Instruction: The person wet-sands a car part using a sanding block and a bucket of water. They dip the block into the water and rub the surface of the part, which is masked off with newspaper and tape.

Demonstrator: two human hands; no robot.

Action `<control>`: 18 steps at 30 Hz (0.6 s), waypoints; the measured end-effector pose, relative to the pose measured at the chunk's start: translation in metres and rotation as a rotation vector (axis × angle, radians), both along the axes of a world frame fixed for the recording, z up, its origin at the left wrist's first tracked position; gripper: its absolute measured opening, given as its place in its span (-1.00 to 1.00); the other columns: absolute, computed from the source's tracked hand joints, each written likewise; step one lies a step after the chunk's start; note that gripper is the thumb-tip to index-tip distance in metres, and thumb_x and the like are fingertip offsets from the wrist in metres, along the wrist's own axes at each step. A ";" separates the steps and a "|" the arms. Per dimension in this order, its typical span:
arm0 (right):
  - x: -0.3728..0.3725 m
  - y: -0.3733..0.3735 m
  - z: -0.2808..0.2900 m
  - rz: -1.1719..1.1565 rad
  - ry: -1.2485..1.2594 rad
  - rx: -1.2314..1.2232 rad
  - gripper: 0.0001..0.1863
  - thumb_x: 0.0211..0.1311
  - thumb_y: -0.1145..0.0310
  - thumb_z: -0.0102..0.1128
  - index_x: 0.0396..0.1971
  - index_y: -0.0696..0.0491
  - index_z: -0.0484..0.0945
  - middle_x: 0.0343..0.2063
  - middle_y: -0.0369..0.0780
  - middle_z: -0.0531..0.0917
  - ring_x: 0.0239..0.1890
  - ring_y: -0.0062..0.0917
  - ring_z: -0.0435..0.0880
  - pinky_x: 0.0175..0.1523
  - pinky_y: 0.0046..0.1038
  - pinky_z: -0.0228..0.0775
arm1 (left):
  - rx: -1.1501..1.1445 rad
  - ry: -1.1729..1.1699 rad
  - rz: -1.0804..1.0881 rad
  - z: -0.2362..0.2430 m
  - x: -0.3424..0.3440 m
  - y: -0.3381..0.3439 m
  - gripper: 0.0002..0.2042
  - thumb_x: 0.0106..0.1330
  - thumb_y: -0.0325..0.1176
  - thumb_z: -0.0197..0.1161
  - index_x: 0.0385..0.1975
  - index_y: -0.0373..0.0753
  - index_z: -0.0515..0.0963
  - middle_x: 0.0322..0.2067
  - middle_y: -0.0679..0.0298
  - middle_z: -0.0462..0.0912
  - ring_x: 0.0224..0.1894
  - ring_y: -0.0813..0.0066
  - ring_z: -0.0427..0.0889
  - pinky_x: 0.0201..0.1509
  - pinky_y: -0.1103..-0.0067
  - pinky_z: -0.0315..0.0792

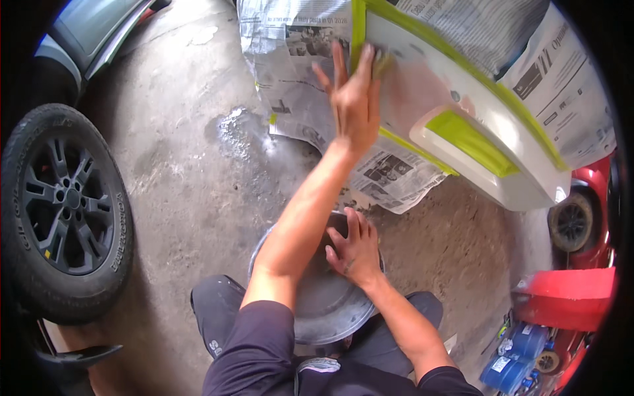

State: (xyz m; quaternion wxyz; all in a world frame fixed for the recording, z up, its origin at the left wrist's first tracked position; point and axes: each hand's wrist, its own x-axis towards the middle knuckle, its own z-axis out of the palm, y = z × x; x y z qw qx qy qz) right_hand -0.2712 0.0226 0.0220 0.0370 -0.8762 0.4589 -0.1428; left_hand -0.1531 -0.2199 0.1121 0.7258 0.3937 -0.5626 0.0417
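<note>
My left hand point(355, 105) reaches up to the edge of a white car body panel point(489, 122), fingers stretched and spread where the panel meets its yellow-green masking tape point(358, 30). Beside its fingertips is a blurred yellowish patch that I cannot make out. Newspaper sheets point(300, 86) are taped round the panel. A raised part of the panel carries a wide patch of yellow-green tape point(472, 142). Lower down, my right hand point(360, 251) is open, fingers apart, over the rim of a round grey basin-like thing point(323, 310) between my knees; I cannot tell whether it touches it.
At the left stands a car wheel point(69, 211) with a black rim, below a grey-blue car point(92, 33). To the right are a red body part point(568, 297), a red car point(598, 204) and blue plastic bottles point(505, 373). The concrete floor point(178, 132) has whitish stains.
</note>
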 end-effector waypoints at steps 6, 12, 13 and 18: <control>0.003 -0.001 0.002 -0.022 0.012 -0.005 -0.51 0.07 0.19 0.48 0.05 -0.05 0.67 0.39 0.10 0.34 0.40 0.05 0.34 0.27 0.10 0.35 | 0.010 -0.035 0.048 0.000 0.000 0.000 -0.52 0.51 -0.49 0.17 0.43 -0.35 0.50 0.30 0.02 0.68 0.65 -0.16 0.18 0.68 -0.21 -0.38; 0.005 -0.005 0.010 -0.017 -0.005 -0.028 -0.49 0.04 0.19 0.51 0.05 -0.06 0.67 0.38 0.10 0.37 0.40 0.04 0.35 0.28 0.08 0.34 | -0.028 -0.023 0.024 0.042 0.013 -0.013 -0.54 0.58 -0.43 0.15 0.45 -0.32 0.49 0.31 0.04 0.67 0.65 -0.16 0.19 0.67 -0.21 -0.37; 0.004 -0.004 0.008 -0.020 0.001 -0.017 -0.48 0.03 0.19 0.52 0.05 -0.06 0.67 0.37 0.10 0.38 0.40 0.03 0.35 0.28 0.08 0.35 | -0.017 -0.028 0.021 0.032 0.008 -0.009 -0.54 0.59 -0.41 0.14 0.45 -0.30 0.49 0.30 0.03 0.68 0.65 -0.16 0.18 0.68 -0.21 -0.37; 0.006 -0.001 0.003 -0.028 0.012 0.015 -0.51 0.11 0.15 0.46 0.08 -0.08 0.69 0.38 0.07 0.37 0.41 0.01 0.36 0.38 0.04 0.30 | -0.004 -0.049 0.056 0.024 0.008 -0.009 -0.53 0.59 -0.41 0.17 0.46 -0.29 0.48 0.31 0.09 0.68 0.65 -0.16 0.18 0.67 -0.22 -0.37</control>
